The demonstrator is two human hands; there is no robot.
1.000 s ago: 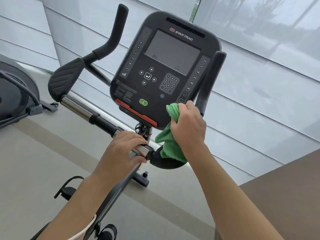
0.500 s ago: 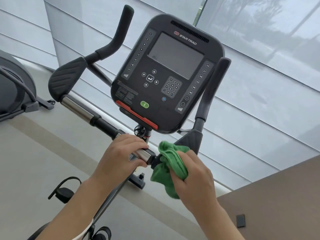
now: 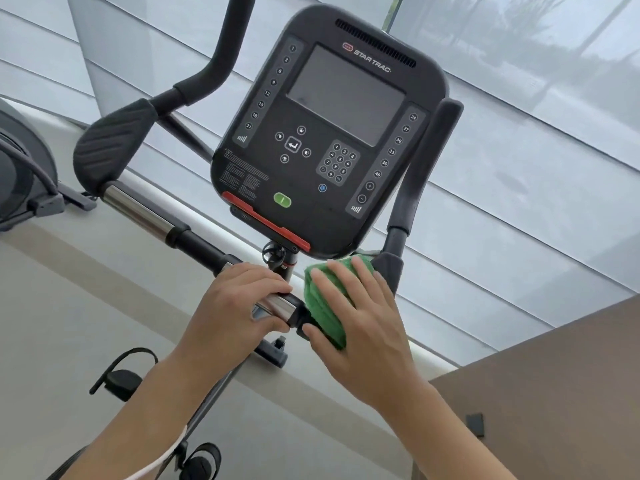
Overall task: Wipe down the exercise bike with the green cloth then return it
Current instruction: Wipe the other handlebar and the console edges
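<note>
- The left hand (image 3: 235,306) curls around the chrome section (image 3: 277,306) of the exercise bike's handlebar (image 3: 194,242), fingers wrapped over the top and thumb underneath; its grip is closed on the bar.
- The right hand (image 3: 360,323) lies over the green cloth (image 3: 323,299) with its fingers (image 3: 341,278) spread and fairly straight, pressing the cloth onto the right-hand pad of the handlebar; the thumb tucks under the cloth's lower edge, so this grip is a flat press rather than a tight fist.
- The green cloth sits bunched between the right palm and the pad, just beside the chrome section and just below the lower right corner of the console (image 3: 329,133).
- The console is tilted, its dark screen (image 3: 346,95) off, with a number keypad (image 3: 337,162), a green button (image 3: 282,199) and a red strip (image 3: 266,221) along its lower edge.
- The right upright handle (image 3: 426,161) rises behind the console; the left padded rest (image 3: 110,143) and the left upright handle (image 3: 221,46) stand to the left.
- A pedal with a strap (image 3: 121,372) shows below the left forearm, over the pale floor (image 3: 69,323).
- Part of another machine (image 3: 20,168) stands at the left edge.
</note>
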